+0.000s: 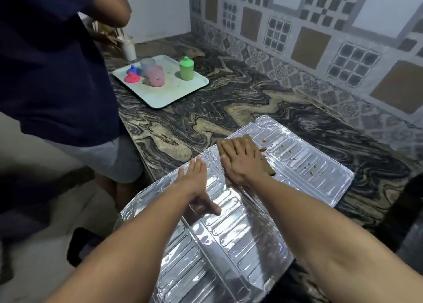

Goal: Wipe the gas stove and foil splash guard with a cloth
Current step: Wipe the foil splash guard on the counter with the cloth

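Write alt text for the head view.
A right hand presses a brown cloth flat on a foil guard lying on a marbled counter, while the left hand steadies the foil. Crumbs dot its far panel; another person stands by a tray.

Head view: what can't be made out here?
- Gas stove: not visible; only a dark shape cut off by the right edge.
- Cloth: middle hidden under the right hand.
- Foil splash guard: near end runs off the bottom edge; arms cover parts.
- Left hand: palm contact hidden.
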{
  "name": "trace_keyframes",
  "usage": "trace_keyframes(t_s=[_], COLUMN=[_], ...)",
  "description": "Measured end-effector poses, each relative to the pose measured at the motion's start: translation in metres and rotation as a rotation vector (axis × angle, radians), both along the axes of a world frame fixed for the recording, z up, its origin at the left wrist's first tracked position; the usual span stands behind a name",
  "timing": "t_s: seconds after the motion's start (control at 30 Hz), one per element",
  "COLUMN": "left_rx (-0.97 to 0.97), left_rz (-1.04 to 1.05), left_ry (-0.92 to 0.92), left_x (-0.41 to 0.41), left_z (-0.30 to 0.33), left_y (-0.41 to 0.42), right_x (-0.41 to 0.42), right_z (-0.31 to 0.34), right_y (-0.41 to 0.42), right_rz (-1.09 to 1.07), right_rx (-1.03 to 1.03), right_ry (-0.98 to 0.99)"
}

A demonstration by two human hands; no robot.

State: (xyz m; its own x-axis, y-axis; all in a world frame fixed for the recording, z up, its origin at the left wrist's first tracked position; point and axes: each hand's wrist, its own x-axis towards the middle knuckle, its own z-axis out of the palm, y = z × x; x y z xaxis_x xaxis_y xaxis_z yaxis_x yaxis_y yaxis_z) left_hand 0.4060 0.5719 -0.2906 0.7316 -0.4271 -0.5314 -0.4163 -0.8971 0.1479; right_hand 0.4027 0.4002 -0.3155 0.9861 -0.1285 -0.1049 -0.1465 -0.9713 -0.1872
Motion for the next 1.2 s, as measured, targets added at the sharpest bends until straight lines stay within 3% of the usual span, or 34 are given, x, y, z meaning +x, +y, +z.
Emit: trace_keyframes(t_s=[0.17,0.33,0.43,0.77,1.07,1.2], left_rx=[-0.023,0.005,0.003,-0.085,-0.09,-0.033], left_rz=[0.011,0.015,0.031,0.058,0.08,0.089], left_ry=[-0.006,-0.025,-0.016,0.017,0.025,0.003], left_x=[0.007,0.016,0.011,0.001,0.0,-0.004], left_z=[0.003,0.009,0.006,-0.004,-0.001,0.013], left_y=[0.002,0.006,0.006,0.004,0.005,0.014], right_x=[0.016,0.002,0.001,0.038,-0.015,-0.041], right_z=[0.003,0.001,-0.002,0.007,0.069,0.096], right_y=[0.007,0.02,0.017,-0.023,-0.064,-0.055], right_rz=[-0.069,0.178,0.211,-0.114,-0.484,-0.626], right_rx=[0.04,0.011,-0.009,0.064,0.671,1.251], right_ry=[0.009,-0.008,-0.008,-0.073,-0.336,-0.327])
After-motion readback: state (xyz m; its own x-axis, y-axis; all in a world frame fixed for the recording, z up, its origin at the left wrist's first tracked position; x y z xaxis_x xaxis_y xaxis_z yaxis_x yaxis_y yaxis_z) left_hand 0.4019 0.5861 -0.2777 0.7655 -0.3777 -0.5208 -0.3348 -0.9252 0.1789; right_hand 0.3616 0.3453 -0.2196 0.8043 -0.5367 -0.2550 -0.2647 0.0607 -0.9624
